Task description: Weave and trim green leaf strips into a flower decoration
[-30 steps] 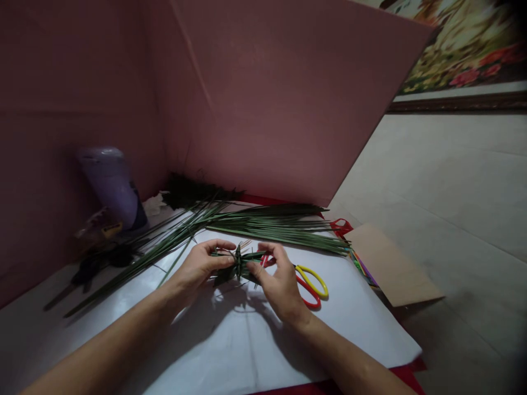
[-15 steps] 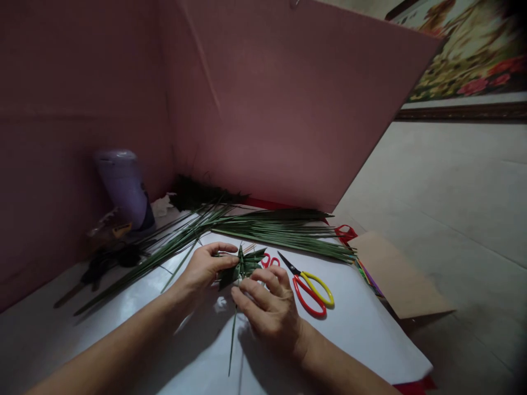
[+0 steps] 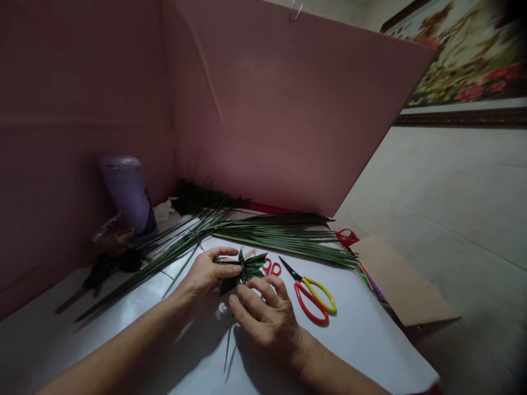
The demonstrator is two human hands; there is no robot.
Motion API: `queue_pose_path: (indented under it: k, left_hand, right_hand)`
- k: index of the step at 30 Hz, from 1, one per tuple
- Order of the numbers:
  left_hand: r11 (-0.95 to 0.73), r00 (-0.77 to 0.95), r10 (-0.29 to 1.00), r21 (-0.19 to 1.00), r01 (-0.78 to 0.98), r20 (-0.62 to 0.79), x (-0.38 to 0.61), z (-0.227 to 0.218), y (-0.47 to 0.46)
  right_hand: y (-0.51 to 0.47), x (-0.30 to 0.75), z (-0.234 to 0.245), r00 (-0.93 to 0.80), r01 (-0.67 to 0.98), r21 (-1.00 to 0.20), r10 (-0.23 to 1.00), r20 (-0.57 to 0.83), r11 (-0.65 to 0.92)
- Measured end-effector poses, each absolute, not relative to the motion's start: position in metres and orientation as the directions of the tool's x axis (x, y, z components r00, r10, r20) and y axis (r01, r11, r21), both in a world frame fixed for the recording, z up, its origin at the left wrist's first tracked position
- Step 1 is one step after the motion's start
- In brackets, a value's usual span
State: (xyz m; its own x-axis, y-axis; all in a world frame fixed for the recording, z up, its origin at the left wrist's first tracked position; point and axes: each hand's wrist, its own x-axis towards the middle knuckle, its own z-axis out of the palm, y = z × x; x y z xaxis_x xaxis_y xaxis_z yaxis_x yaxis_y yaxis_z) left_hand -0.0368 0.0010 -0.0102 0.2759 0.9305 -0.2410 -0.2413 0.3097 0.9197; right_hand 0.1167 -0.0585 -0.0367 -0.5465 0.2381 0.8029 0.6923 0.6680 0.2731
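Left hand [image 3: 203,274]: grip pinched on the folded leaf ornament [image 3: 244,269], thumb on top and fingers beneath its left side. The ornament is small, dark green, with pointed tips sticking out, and is held low over the white sheet [image 3: 354,334] at centre frame, between the two hands.

Right hand [image 3: 267,321]: palm down, fingers bent, fingertips [image 3: 235,300] touching the near edge of the ornament. Can't tell whether this grip is pinching anything, as its underside is hidden. A thin loose leaf strip [image 3: 228,346] runs from under the ornament toward the viewer, along the left side of the right hand, and lies on the sheet.

Just right of the right hand are red-and-yellow-handled scissors [image 3: 312,293], blades slightly apart, tips pointing toward the ornament. A pair of red handle loops [image 3: 272,267] lies just beside the ornament, the rest hidden.

Behind the hands, a bundle of long green leaf strips [image 3: 284,233] lies across the sheet, fanning left into a darker leaf pile [image 3: 201,196]. At far left stands a purple container [image 3: 127,192], upright near the corner, with dark tools [image 3: 101,269] in front of it, too dim to name.

Off the sheet's right edge are a brown cardboard piece [image 3: 405,282], coloured paper strips [image 3: 370,280] poking out from under it, and a red object [image 3: 346,237]. A pink board [image 3: 267,109] stands behind as a backdrop. There is a framed painting [image 3: 465,55] at top right and a tiled floor [image 3: 453,192] to the right.
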Motion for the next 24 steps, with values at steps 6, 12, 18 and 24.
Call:
queue_pose_path:
  k: [6, 12, 18, 24]
  left_hand:
    - [0.372, 0.273, 0.917, 0.87, -0.324, -0.291, -0.036, -0.006, 0.002]
    - [0.35, 0.312, 0.923, 0.828, -0.439, -0.225, -0.034, -0.008, 0.0]
    - [0.327, 0.246, 0.938, 0.854, -0.405, -0.243, -0.034, -0.014, 0.007]
    - [0.203, -0.028, 0.972, 0.894, -0.399, -0.233, -0.048, -0.005, 0.03]
  right_hand:
    - [-0.057, 0.116, -0.034, -0.496, 0.735, 0.25, 0.248, 0.832, 0.631]
    - [-0.052, 0.122, -0.03, -0.383, 0.825, 0.171, 0.31, 0.87, 0.539]
    - [-0.066, 0.119, -0.026, -0.382, 0.785, 0.11, 0.336, 0.861, 0.61]
    - [-0.093, 0.08, -0.034, -0.245, 0.621, -0.09, 0.302, 0.921, 0.779]
